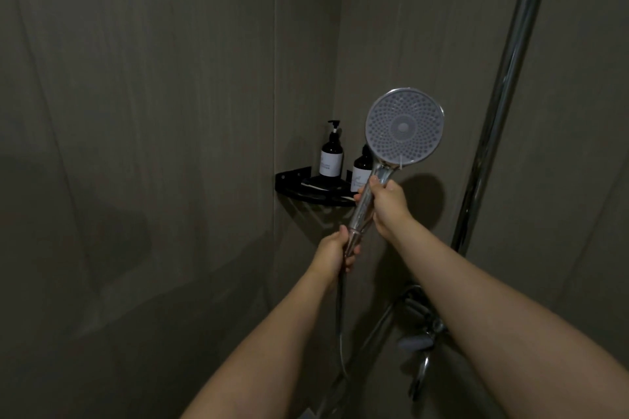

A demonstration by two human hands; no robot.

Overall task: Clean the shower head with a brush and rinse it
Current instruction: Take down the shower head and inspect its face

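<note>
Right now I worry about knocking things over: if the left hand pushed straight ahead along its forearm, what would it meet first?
Probably the black corner shelf with its pump bottles, beyond the left hand; depth is unclear.

The right hand [388,206] covers the upper part of the shower head [404,128] handle; the left hand [335,253] covers its lower end, hiding the joint with the hose [340,323]. The second pump bottle [361,170] stands partly behind the handle, its pump top concealed. Label text on the first pump bottle [331,156] is too small to read. The corner shelf [308,189] is cut off at its right end by the hand. The chrome rail [503,92] runs out of the top edge. The dim mixer valve [422,326] lies partly behind the right forearm. Both forearms leave the bottom edge.
</note>
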